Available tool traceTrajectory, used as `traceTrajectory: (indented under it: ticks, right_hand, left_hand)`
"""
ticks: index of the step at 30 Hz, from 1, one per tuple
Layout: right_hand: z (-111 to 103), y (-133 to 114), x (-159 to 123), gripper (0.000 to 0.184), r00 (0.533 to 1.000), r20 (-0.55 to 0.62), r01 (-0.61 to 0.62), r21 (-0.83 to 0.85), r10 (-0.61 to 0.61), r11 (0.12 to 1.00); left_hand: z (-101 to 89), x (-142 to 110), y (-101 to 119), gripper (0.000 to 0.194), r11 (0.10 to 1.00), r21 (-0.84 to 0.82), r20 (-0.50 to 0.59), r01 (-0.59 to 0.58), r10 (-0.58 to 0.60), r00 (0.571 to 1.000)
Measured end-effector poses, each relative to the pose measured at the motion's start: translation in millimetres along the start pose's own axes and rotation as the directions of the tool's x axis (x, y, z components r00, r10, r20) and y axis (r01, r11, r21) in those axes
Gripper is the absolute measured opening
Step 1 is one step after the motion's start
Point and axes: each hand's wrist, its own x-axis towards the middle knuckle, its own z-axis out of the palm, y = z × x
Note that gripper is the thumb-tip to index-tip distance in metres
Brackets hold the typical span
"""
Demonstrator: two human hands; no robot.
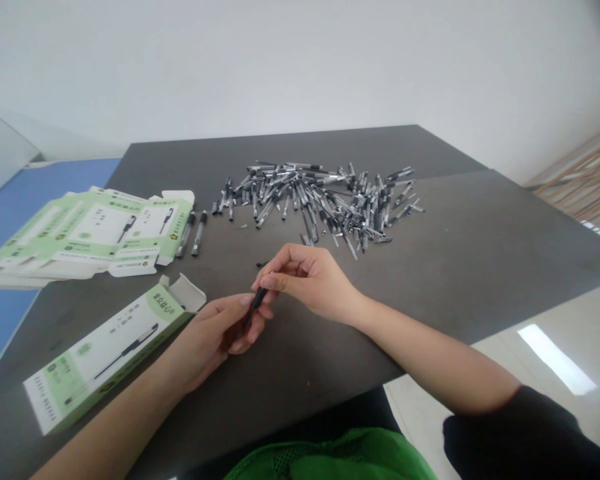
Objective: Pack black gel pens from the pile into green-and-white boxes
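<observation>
Black, slim pen piece sat slanted, pinched by my left hand and right hand; loose pens lay beyond.

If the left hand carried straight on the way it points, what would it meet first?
Probably the right hand, which grips the upper end of the black pen just ahead of the left hand, though depth is unclear.

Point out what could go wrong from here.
The left grip and right grip pinch a slim dark pen piece by the fingertips, so it might slip. The left grip is also close to the box's open flap and could nudge the box. Loose pens lie criss-crossed, so pulling one could scatter others.
</observation>
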Motion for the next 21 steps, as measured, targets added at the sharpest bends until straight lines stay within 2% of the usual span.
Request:
traceTrajectory:
  ticks: [5,7,10,11,13,17,19,21]
  right_hand:
    - [0.8,0.4,1.3,0.035,0.999,-0.031,0.016,0.003,-0.016,1.0]
    - [1.5,2.2,1.5,0.036,0.998,-0.05,0.028,-0.007,-0.029,1.0]
    - [1.8,3.9,1.4,0.036,0.999,-0.046,0.006,-0.009,-0.006,1.0]
    - [1.7,4.0,1.4,0.037,0.999,-0.042,-0.004,-0.007,0.003,1.0]
    - [1.3,3.4,1.4,0.037,0.999,-0.047,-0.007,-0.005,0.007,1.0]
    - [1.2,2.3,1.4,0.036,0.997,-0.074,0.016,-0.03,-0.018,0.999]
    - [1.7,2.7,1.3,0.036,0.997,-0.079,0.017,-0.027,-0.019,0.999]
    - [1.9,3.2,1.3,0.035,0.997,-0.079,0.017,-0.014,-0.018,1.0]
  left_hand:
    - [1.5,-0.7,-0.7,0.026,0.991,0.027,-0.161,-0.131,0.134,0.978]
    - [2.5,-0.9,-0.2,0.027,0.993,-0.012,-0.132,-0.121,0.118,0.984]
    - [3.5,-0.9,0.5,0.031,0.996,-0.077,-0.031,-0.039,0.037,0.999]
    - [3.5,-0.8,0.4,0.031,0.997,-0.067,-0.035,-0.034,0.032,0.999]
    - [2.6,-0.3,-0.2,0.028,0.997,-0.007,-0.1,-0.072,0.071,0.992]
    - [-0.1,1.0,-0.8,0.024,0.982,0.08,-0.238,-0.172,0.187,0.953]
    - [-0.4,1.0,0.1,0.027,0.988,0.027,-0.195,-0.154,0.156,0.968]
    - [-0.1,0.2,1.0,0.035,0.997,-0.047,-0.081,-0.064,0.06,0.995]
